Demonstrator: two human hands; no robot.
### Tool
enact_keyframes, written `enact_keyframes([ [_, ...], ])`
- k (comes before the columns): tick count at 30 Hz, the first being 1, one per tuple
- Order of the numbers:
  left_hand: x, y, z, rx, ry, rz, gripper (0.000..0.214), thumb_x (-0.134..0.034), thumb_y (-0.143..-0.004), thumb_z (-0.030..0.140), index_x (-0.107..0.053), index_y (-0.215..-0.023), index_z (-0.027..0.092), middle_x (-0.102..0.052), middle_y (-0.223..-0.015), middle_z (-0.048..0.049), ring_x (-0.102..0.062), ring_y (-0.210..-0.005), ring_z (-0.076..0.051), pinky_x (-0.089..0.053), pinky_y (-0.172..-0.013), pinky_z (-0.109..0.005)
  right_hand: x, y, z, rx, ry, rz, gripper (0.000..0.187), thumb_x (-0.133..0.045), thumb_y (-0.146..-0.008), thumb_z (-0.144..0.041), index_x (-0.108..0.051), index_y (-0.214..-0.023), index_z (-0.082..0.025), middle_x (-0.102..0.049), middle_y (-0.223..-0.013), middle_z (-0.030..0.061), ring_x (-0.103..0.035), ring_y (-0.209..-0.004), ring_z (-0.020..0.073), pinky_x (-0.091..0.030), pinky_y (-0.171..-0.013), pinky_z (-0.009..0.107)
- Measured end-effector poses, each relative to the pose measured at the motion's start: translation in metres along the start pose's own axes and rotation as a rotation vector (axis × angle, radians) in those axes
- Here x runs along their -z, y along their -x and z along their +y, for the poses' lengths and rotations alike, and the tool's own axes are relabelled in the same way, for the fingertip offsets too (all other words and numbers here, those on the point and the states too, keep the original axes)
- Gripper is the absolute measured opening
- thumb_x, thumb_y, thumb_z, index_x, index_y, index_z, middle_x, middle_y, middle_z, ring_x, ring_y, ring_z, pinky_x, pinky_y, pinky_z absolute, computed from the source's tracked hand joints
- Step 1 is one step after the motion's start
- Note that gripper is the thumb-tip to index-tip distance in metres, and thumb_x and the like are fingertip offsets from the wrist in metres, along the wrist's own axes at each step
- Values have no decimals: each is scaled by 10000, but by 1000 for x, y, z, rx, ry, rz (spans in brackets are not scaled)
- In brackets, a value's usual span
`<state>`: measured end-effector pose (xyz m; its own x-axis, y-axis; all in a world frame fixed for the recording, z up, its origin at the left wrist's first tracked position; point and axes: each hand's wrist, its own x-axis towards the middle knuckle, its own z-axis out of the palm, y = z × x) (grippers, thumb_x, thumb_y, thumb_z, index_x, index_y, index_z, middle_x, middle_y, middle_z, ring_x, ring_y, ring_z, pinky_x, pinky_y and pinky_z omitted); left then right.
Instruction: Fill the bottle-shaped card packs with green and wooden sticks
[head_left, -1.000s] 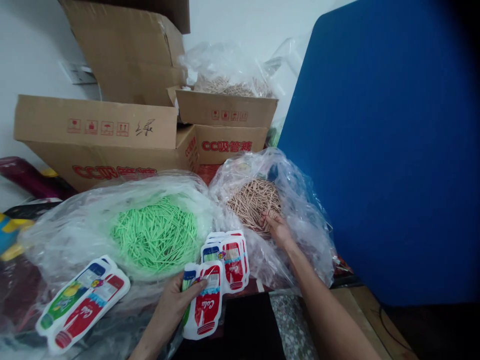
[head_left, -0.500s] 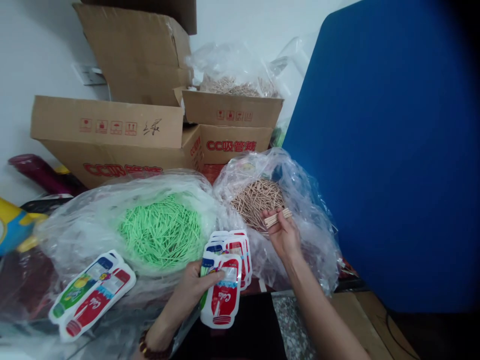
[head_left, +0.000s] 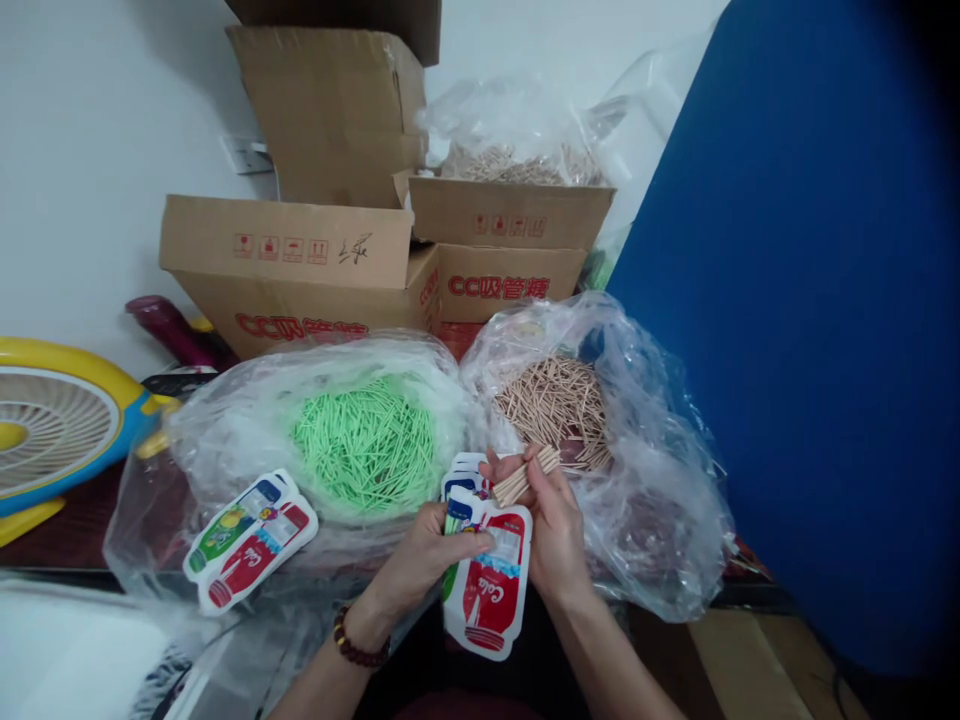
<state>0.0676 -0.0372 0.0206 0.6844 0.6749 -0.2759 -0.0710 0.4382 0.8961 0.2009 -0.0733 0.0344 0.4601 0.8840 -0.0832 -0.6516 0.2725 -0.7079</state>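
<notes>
My left hand (head_left: 442, 550) is closed on a fanned stack of bottle-shaped printed pouches (head_left: 491, 590), its thumb across the front one, which has a red cola picture. Pinched in my right hand (head_left: 551, 525) is a small bundle of thin tan sticks (head_left: 525, 477), held slantwise at the top edge of the pouches. Whether the stick ends are inside a pouch, I cannot tell. Just beyond lies a heap of loose tan sticks (head_left: 555, 400) in an opened clear bag. To its left is a heap of green sticks (head_left: 364, 440) in another clear bag.
More bottle-shaped pouches (head_left: 251, 540) lie at the left front on the plastic. Two cardboard boxes (head_left: 300, 285) stand behind, with a bag of tan sticks (head_left: 525, 160) on the right one. A yellow-blue fan (head_left: 67, 430) is at left; a large blue panel (head_left: 795, 330) blocks the right.
My right hand has brought the tan sticks from above their heap down and left to the pouches in my left hand. The view has shifted left, showing more of the fan.
</notes>
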Motion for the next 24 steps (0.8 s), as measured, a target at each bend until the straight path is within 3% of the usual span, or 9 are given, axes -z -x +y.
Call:
enact_keyframes([
  [7,3,-1,-2,-33,-2,9,213,-759,-703,283,-707,-819,113,-712,-767,-48,-626,-657,-166,-491,-668,-266,12,5,3,-34,98,38,179,-644,-802,-349,-590,-951,-264,-726,-839,3,-683,-930,249,-536,-824,410],
  [11,3,-2,4,-106,-36,47,234,-771,-686,290,-703,-829,117,-717,-773,-42,-636,-668,-167,-495,-667,-261,16,4,-1,-121,218,-167,90,-659,-794,-292,-649,-853,-225,-675,-1163,44,-616,-1089,253,-501,-908,389],
  [13,3,-3,8,-130,-49,61,237,-772,-688,289,-696,-829,114,-718,-768,-43,-638,-663,-167,-496,-659,-258,16,1,-4,-142,247,-240,141,-681,-775,-270,-664,-910,-232,-614,-1270,44,-592,-1130,254,-492,-930,394],
  [17,3,-5,13,-119,-67,37,244,-743,-728,285,-695,-879,100,-729,-816,-65,-649,-700,-185,-507,-692,-282,14,-4,-13,-53,346,-279,313,-615,-845,-329,-606,-1157,-310,-618,-1258,33,-614,-1098,243,-486,-938,446],
  [21,7,-9,10,-223,-64,89,177,-720,-759,269,-690,-830,110,-717,-783,-37,-634,-690,-160,-493,-698,-262,15,-5,-25,95,789,-481,304,-544,-895,-345,-637,-1179,-288,-586,-1307,33,-502,-1239,223,-319,-1101,421],
  [24,12,-11,6,-247,-55,89,180,-726,-758,261,-691,-839,105,-720,-795,-46,-636,-708,-164,-494,-703,-270,18,-7,-30,110,835,-532,358,-564,-885,-340,-595,-1238,-286,-536,-1366,29,-469,-1267,214,-322,-1097,400],
])
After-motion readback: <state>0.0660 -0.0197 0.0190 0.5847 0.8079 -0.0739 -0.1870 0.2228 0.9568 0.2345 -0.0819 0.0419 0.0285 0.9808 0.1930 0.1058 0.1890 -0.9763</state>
